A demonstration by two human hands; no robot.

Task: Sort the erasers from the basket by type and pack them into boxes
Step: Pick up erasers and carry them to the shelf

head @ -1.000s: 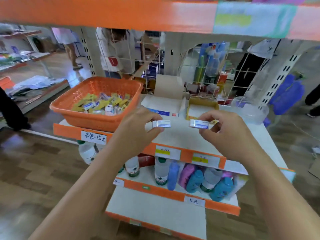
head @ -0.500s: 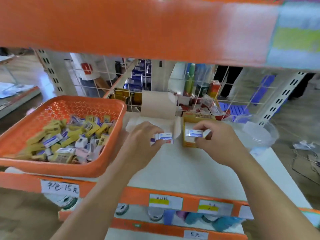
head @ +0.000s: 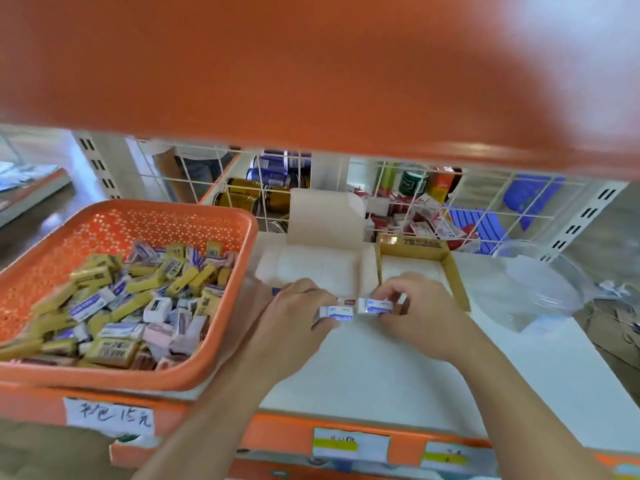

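Observation:
An orange basket [head: 145, 216] on the left of the shelf holds several yellow, white-and-blue and pink erasers [head: 114, 303]. My left hand [head: 294, 313] pinches a white-and-blue eraser [head: 336, 313]. My right hand [head: 415, 310] pinches a second white-and-blue eraser [head: 375, 305]. The two erasers sit end to end, almost touching, just in front of an open white box [head: 311, 265] with its lid raised. A yellow cardboard box [head: 450, 261] lies open to the right of it, behind my right hand.
An orange shelf board [head: 311, 64] hangs low overhead. A wire grid [head: 381, 188] backs the shelf, with cans and packets behind it. A clear plastic bowl [head: 540, 285] sits at the right. Price labels [head: 107, 417] line the front edge.
The camera has moved closer and lower over the shelf. Both hands have come together, bringing the two erasers end to end in front of the white box.

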